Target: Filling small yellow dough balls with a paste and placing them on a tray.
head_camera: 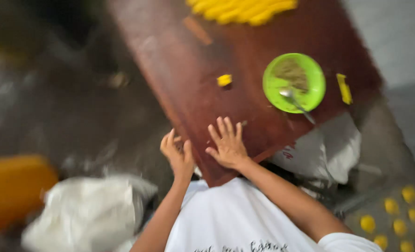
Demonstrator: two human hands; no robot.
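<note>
We see a dark reddish-brown wooden board (202,93) serving as the bench, tilted in the blurred head view so that its long axis runs from the near corner by the body up and slightly left toward the top edge. Our right hand (227,144) lies flat on the board's near end, fingers spread and pointing up along that axis, pinching nothing. Our left hand (177,153) sits at the board's left edge near the same corner, fingers curled against the edge; whether it truly clasps the wood we cannot tell through the blur. Further up the board sits a small yellow piece (224,80), and to its right a green bowl (294,82) with brownish filling and a spoon (296,103) whose handle points down and right. A row of yellow pieces (242,9) lies at the far end.
</note>
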